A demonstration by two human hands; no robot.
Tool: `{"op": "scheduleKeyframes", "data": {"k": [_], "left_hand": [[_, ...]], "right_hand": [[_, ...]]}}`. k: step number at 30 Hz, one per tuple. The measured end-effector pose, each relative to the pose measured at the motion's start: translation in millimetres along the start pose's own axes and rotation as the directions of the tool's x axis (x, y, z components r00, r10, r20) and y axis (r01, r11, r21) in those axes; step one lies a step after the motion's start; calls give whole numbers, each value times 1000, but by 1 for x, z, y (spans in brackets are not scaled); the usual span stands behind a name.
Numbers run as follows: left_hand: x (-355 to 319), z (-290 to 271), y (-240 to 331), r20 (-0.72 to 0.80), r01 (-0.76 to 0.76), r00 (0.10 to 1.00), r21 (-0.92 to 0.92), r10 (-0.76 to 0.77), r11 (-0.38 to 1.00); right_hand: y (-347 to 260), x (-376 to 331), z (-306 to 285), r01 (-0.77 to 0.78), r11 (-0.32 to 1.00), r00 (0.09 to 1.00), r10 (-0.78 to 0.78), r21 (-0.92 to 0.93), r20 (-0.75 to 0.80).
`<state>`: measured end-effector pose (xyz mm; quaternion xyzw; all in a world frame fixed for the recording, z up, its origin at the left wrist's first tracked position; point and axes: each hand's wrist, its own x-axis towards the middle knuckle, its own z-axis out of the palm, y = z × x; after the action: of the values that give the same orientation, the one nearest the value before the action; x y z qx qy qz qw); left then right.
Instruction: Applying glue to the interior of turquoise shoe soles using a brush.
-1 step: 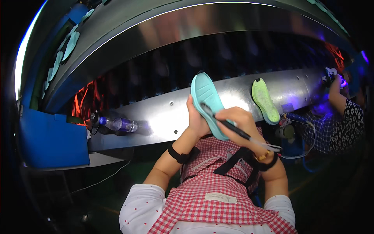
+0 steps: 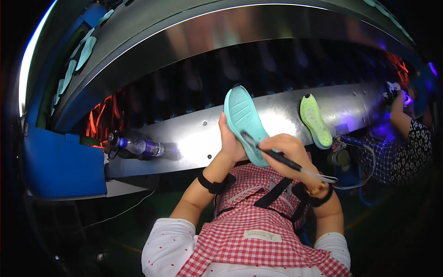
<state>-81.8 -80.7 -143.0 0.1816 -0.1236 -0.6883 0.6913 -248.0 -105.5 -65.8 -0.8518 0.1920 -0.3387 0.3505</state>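
My left hand [image 2: 232, 144] is closed round the left edge of a turquoise shoe sole [image 2: 243, 111], holding it up tilted with its inner face towards me. A dark tip shows at the sole's far end. In my right hand [image 2: 290, 150] is a black-handled brush [image 2: 281, 159] with a clear tube running back from it. The brush's dark tip lies against the middle of the sole, near its narrow part. Some of the sole's near end is hidden behind my right hand and the brush.
A metal ledge [image 2: 188, 143] runs in front of me, carrying a lime-green sole [image 2: 315, 121] and a lying bottle [image 2: 146, 147]. Beyond it is a dark machine opening with a red glow at both ends. A co-worker's arm [image 2: 399, 111] reaches in at the right.
My right hand and the brush have shifted slightly right and down along the sole. My left hand still holds the sole in nearly the same place.
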Motion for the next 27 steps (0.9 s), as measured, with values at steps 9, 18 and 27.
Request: {"op": "scheduleKeyframes", "data": {"k": [9, 18, 27], "left_hand": [[-8, 42, -21, 132, 175, 980, -225, -148, 959], [-21, 29, -6, 291, 100, 951, 28, -104, 995], [7, 37, -12, 107, 53, 993, 23, -55, 998]], "right_hand": [[-8, 18, -39, -301, 846, 935, 352, 439, -37], [9, 11, -16, -328, 699, 922, 382, 635, 55], [20, 15, -28, -237, 778, 947, 320, 582, -42]]}}
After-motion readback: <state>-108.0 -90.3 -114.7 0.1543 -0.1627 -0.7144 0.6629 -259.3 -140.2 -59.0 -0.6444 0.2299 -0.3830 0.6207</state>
